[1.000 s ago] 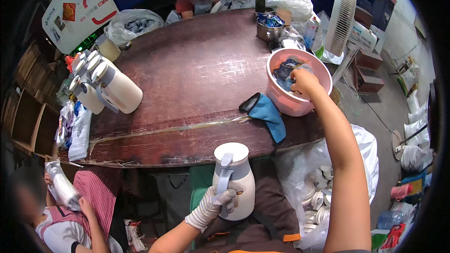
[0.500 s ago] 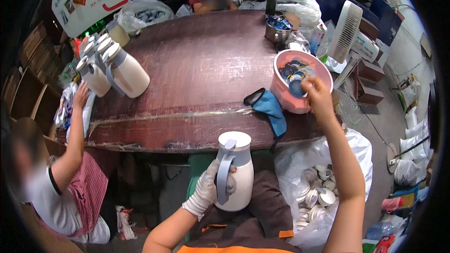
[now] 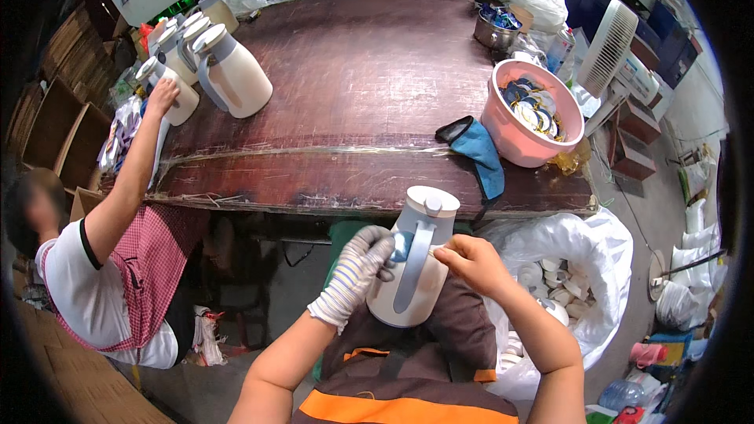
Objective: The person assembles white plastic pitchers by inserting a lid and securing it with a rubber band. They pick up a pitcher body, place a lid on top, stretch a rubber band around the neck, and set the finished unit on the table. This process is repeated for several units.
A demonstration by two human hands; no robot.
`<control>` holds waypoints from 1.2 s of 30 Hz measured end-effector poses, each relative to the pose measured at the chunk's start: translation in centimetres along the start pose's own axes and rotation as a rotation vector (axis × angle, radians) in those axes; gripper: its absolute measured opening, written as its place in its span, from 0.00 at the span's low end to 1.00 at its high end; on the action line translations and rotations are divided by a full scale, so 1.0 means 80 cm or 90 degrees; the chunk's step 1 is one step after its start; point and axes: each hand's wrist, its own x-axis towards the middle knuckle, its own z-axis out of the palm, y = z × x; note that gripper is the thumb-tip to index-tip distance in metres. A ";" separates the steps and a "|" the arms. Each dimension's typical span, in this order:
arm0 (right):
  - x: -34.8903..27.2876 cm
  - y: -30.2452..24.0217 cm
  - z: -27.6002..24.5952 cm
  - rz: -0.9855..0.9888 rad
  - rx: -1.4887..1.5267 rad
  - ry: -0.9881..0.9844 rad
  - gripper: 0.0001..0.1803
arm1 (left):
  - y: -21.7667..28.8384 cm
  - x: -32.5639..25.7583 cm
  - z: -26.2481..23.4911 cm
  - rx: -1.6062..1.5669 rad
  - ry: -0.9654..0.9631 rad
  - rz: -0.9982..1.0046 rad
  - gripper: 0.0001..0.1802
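A white jug (image 3: 428, 302) with a grey collar, grey handle and white lid rests on my lap, its handle turned toward me. My left hand (image 3: 357, 271), in a striped white-and-grey glove, holds a round blue tag (image 3: 402, 246) between thumb and fingers at the handle's left side. On the handle's other side my bare right hand (image 3: 475, 265) is closed in a pinch. What lies between its fingertips is too small to make out. A pink basin (image 3: 528, 145) of similar round tags stands on the table at the right.
A dark red table (image 3: 353, 71) spans ahead, with a blue cloth piece (image 3: 481, 155) near its edge. More jugs (image 3: 239, 82) stand at far left, where a co-worker's hand (image 3: 162, 94) touches one. A plastic bag (image 3: 601, 255) of white lids sits right of my legs.
My right hand has brought the blue tag from the pink basin to the jug. My left hand has let go of the handle and now holds the tag. The co-worker's hand has reached a jug.
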 end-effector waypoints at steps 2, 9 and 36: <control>-0.005 0.004 -0.018 0.079 0.327 -0.174 0.14 | 0.010 -0.005 0.001 -0.010 0.040 0.036 0.11; -0.013 -0.033 0.011 -0.162 0.357 0.002 0.23 | 0.010 -0.013 0.016 0.229 0.091 0.379 0.08; 0.006 0.077 0.010 -0.005 0.512 0.215 0.15 | -0.002 -0.027 -0.007 -0.097 0.087 0.060 0.20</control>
